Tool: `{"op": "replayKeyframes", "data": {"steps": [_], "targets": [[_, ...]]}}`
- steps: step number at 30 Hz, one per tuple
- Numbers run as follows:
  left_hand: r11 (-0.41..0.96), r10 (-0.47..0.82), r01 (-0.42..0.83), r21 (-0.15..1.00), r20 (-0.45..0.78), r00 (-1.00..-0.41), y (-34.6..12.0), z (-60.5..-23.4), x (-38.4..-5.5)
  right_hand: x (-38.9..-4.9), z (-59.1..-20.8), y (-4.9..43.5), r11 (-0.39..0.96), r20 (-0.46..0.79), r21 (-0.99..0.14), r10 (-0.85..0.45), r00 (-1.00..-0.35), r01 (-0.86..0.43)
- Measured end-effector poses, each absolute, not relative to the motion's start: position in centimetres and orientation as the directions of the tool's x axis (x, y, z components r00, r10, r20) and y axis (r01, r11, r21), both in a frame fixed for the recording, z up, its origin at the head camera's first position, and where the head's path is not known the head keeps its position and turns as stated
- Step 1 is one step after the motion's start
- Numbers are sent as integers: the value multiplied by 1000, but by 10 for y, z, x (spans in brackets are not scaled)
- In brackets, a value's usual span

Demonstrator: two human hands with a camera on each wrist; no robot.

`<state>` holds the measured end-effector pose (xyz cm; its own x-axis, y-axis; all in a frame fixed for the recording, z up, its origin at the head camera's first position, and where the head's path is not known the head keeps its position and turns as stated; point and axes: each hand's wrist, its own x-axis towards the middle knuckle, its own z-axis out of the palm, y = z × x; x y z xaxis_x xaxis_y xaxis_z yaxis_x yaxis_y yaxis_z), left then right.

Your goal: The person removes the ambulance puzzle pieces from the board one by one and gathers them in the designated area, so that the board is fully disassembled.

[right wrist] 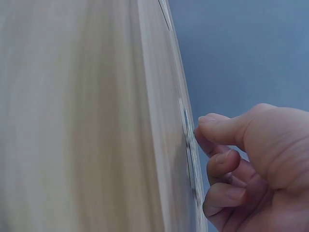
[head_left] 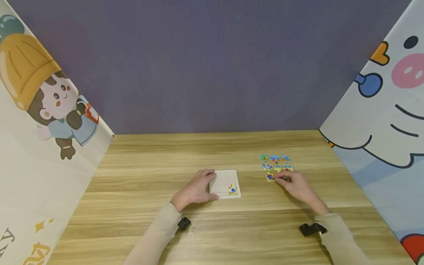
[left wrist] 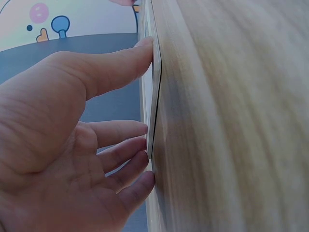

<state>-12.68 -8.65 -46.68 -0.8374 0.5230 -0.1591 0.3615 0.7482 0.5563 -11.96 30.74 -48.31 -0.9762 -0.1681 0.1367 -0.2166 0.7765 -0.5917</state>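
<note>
In the head view, my left hand [head_left: 197, 187] spans the left side of a pale square puzzle board [head_left: 221, 182], thumb at the near edge and fingers toward the far corner. Its fingers are nearly straight and touch the board's rim in the left wrist view. One puzzle piece with a blue round shape [head_left: 233, 190] lies in the board's near right corner. To the right, my right hand [head_left: 298, 187] pinches at the edge of a yellow and purple puzzle piece [head_left: 269, 177] with thumb and forefinger. The curled fingers hide part of that contact.
Several colourful puzzle pieces [head_left: 275, 162] lie in rows just beyond the right hand. The wooden table [head_left: 149, 158] ends at a dark back panel [head_left: 212, 66]. Printed cartoon panels stand at the left and right sides.
</note>
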Motion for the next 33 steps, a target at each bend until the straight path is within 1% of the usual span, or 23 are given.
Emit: {"op": "replayKeyframes", "data": {"steps": [9, 15, 20, 33], "targets": [[743, 527, 362, 564, -157, -835, -86, -467, -126, -122, -488, 285, 748, 154, -603, -234, -960, -279], [739, 529, 365, 566, -152, -835, -86, -467, -126, -120, -488, 268, 716, 101, -647, -258, -961, -261], [738, 530, 366, 567, -150, -835, -85, -467, -126, -119, -488, 254, 686, 82, -674, -301, -950, -275], [739, 529, 367, 565, -150, -835, -85, -466, -125, -117, -485, 215, 679, 38, -682, -336, -941, -271]]}}
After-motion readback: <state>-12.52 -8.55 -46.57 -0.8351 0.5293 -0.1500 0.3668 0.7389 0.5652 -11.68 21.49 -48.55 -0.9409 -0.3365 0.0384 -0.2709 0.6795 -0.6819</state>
